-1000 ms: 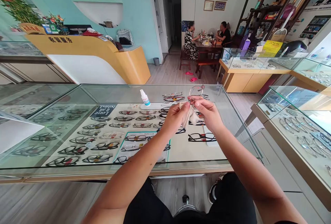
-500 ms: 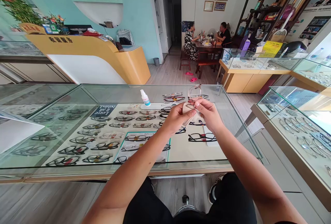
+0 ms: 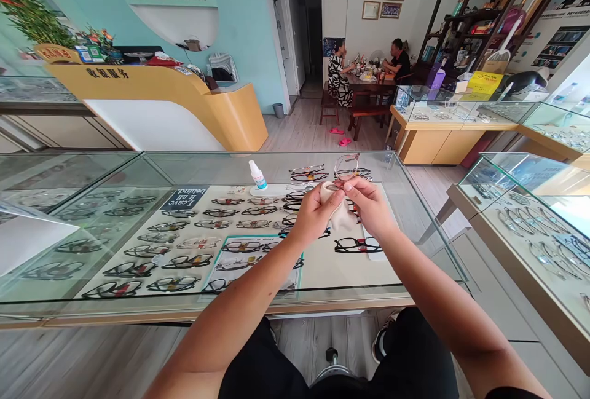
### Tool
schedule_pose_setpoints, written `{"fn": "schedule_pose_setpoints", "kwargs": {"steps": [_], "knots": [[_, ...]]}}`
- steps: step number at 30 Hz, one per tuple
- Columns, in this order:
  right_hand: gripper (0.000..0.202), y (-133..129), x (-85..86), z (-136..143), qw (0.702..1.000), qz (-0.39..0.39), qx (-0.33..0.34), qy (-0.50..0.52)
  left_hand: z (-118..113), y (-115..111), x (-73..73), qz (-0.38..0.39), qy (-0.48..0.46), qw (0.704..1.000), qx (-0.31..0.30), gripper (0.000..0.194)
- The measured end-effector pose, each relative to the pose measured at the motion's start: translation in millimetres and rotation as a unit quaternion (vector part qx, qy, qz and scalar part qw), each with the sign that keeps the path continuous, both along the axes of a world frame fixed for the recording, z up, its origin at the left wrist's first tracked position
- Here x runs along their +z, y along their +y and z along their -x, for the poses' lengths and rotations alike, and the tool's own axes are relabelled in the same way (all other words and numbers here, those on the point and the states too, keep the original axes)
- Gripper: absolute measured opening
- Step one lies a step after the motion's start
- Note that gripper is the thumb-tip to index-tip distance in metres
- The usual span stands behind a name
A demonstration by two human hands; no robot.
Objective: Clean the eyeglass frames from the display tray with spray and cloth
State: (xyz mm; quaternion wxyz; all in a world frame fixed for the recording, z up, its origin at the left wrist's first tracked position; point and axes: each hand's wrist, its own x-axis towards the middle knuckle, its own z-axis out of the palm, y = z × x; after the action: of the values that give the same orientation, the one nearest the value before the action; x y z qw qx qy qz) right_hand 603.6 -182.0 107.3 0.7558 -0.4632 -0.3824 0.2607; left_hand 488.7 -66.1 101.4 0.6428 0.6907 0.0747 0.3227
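Observation:
Above the glass display case, both hands are closed on one pair of thin-rimmed eyeglasses [image 3: 346, 166]. My left hand [image 3: 314, 214] pinches a pale cleaning cloth [image 3: 342, 213] around one lens, with the thumb on the near side. That lens is mostly covered by cloth and fingers. My right hand [image 3: 369, 202] grips the frame near its middle, close against the left thumb. The other round lens stands up bare beyond the fingers. A white spray bottle [image 3: 257, 175] stands upright on the glass, to the left of my hands.
Many spectacle frames lie in rows inside the glass display case [image 3: 184, 293] before me. Another glass case [image 3: 520, 264] is at the right. A yellow counter [image 3: 239, 117] stands back left. Two people sit at a dark table [image 3: 364, 79] far behind, with pink slippers [image 3: 345, 141] nearby.
The cloth has shifted and now hangs lower and wider below my fingers. My left hand has moved slightly left and turned on the lens; the right hand stays close beside it.

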Motion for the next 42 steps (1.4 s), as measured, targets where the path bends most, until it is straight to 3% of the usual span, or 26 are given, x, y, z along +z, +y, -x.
{"fn": "schedule_pose_setpoints", "kwargs": {"steps": [5, 9, 14, 20, 23, 32, 38, 42], "knots": [[0.034, 0, 2.2, 2, 0.999, -0.016, 0.018, -0.023, 1, -1, 2.6, -0.016, -0.010, 0.998, 0.068, 0.075], [0.032, -1, 2.0, 2, 1.000, -0.010, 0.007, -0.002, 2, 2, 2.3, -0.058, -0.002, 0.996, 0.073, 0.076], [0.034, 1, 0.2, -2, 0.995, 0.009, -0.016, 0.099, 6, 10, 4.0, -0.089, 0.030, 0.996, 0.001, 0.071], [0.038, 1, 1.1, -6, 0.992, 0.020, -0.042, 0.115, 6, 17, 3.1, -0.105, 0.056, 0.988, -0.099, 0.070], [0.039, 4, -2.0, 0, 0.992, 0.008, -0.045, 0.118, 1, 16, -1.8, -0.091, 0.044, 0.992, -0.076, 0.070], [0.043, 10, -6.0, 17, 0.998, -0.028, -0.043, 0.036, -7, 5, -1.9, -0.042, -0.001, 0.996, 0.082, 0.075], [0.048, 8, -4.1, 19, 0.999, -0.008, -0.042, 0.023, -7, 8, -1.7, -0.007, 0.017, 0.999, 0.049, 0.078], [0.041, 6, -2.4, 17, 0.998, -0.031, -0.051, 0.009, -5, 10, -0.4, -0.007, 0.019, 0.999, 0.030, 0.077]]}}
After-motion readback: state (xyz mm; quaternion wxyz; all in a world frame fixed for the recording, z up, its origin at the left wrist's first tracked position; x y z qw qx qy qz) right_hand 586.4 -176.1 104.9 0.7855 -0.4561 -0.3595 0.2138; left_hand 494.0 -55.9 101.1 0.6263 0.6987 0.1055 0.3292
